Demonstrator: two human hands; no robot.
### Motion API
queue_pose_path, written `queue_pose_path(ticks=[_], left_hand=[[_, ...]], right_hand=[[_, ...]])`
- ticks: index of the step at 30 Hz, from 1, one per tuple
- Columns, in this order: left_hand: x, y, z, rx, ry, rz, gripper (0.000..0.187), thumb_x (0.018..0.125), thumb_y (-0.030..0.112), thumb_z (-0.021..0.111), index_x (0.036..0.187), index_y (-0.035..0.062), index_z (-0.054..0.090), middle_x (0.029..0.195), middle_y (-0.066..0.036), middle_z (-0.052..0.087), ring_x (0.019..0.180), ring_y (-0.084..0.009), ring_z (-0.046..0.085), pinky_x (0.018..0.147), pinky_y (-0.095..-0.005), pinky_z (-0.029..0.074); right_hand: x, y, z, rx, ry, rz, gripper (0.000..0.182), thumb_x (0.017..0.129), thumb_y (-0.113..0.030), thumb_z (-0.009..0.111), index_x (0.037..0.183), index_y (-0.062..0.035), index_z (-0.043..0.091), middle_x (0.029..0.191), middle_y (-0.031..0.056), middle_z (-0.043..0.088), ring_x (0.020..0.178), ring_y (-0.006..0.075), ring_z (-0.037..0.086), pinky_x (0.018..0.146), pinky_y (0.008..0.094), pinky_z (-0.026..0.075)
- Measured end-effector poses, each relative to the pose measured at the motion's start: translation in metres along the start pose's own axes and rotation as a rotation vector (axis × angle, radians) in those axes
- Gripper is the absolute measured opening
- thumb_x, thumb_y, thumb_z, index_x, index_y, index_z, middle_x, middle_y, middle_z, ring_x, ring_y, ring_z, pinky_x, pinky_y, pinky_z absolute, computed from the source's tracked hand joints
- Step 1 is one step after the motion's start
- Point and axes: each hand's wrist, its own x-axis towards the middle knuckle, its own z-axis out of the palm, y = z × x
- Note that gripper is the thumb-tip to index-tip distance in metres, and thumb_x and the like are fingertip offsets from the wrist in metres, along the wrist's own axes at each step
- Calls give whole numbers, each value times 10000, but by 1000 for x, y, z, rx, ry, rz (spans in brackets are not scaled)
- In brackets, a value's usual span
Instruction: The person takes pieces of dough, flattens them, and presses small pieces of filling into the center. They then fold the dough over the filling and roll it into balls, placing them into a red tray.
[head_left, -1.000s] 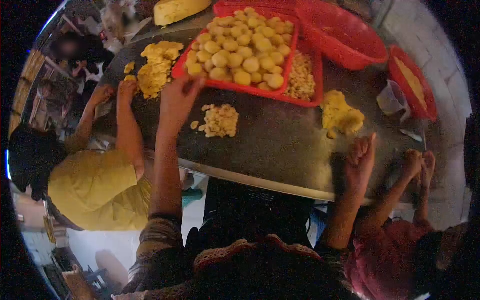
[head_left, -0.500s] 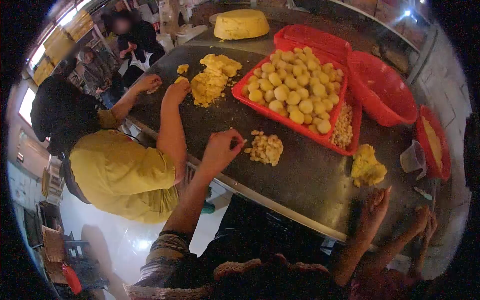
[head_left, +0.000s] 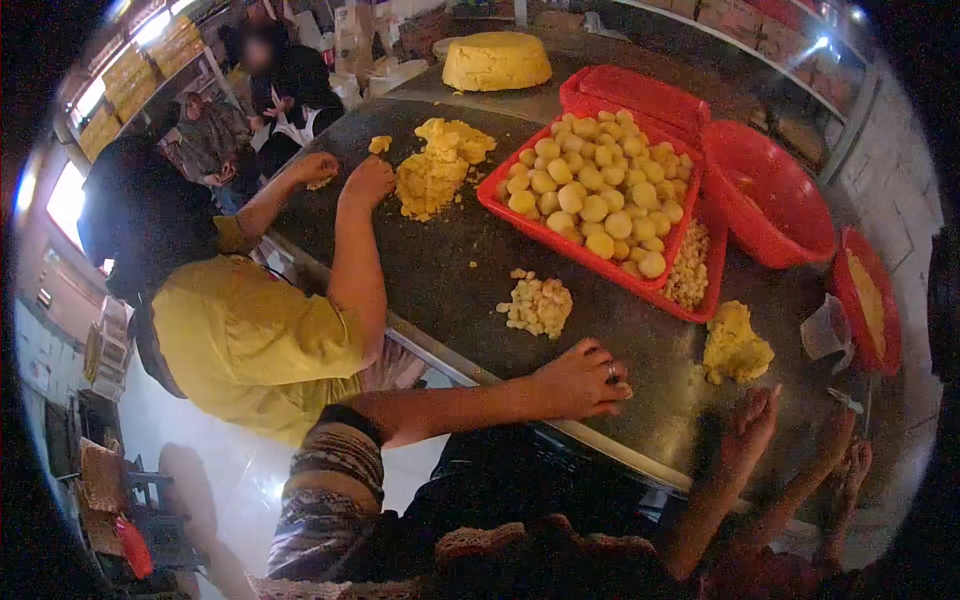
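Note:
My left hand (head_left: pixel 588 380) is above the near edge of the steel table, palm down with its fingers curled and a ring on one finger. What it holds, if anything, is hidden. Behind it lies a loose pile of small pale-yellow pieces (head_left: pixel 540 306). My right hand (head_left: pixel 748 428) is raised at the near edge, its fingers bunched together around something I cannot make out. Just beyond that hand sits a lump of yellow dough (head_left: pixel 737 343).
A red tray (head_left: pixel 505 205) heaped with yellow dough balls (head_left: pixel 595 190) rests over another holding pale pieces (head_left: pixel 688 265). Near it stand a red basin (head_left: pixel 770 200) and a clear cup (head_left: pixel 823 330). A co-worker's hand (head_left: pixel 368 183) is by crumbly dough (head_left: pixel 430 180); another person's hands (head_left: pixel 845 455) are at right.
My left hand has left the pile of small pieces and swung right, towards my right hand. My right hand has barely moved. The view has shifted slightly.

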Motion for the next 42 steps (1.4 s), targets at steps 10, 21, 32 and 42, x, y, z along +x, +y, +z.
queue_pose_path(ticks=[10,21,32,42], left_hand=[[91,0,48,178,-72,224,338,840,403,521,773,105,665,1123,-125,542,1112,-295,463,1016,-507,270],[90,-9,83,-88,118,240,412,857,392,491,1122,81,534,1267,-118,474,1226,-267,393,1020,-556,245],[93,0,80,86,98,342,377,802,348,543,1062,76,563,1196,-110,509,1193,-288,408,1017,-508,288],[99,-1,77,82,148,364,349,776,327,578,1014,72,577,1083,-103,573,1102,-289,488,968,-472,350]], right_hand=[[-17,-7,22,-141,91,4,352,930,-362,502,653,-181,383,531,-65,350,420,55,290,386,216,230],[-6,-7,4,-20,-24,31,372,965,-332,436,652,-135,391,544,-24,356,392,70,264,350,236,229],[-6,-3,8,-78,89,-12,361,951,-339,470,661,-147,373,551,-30,330,402,63,247,372,225,226],[-8,-1,11,-210,134,-59,317,928,-357,513,706,-143,437,598,-42,355,468,55,287,433,235,250]])
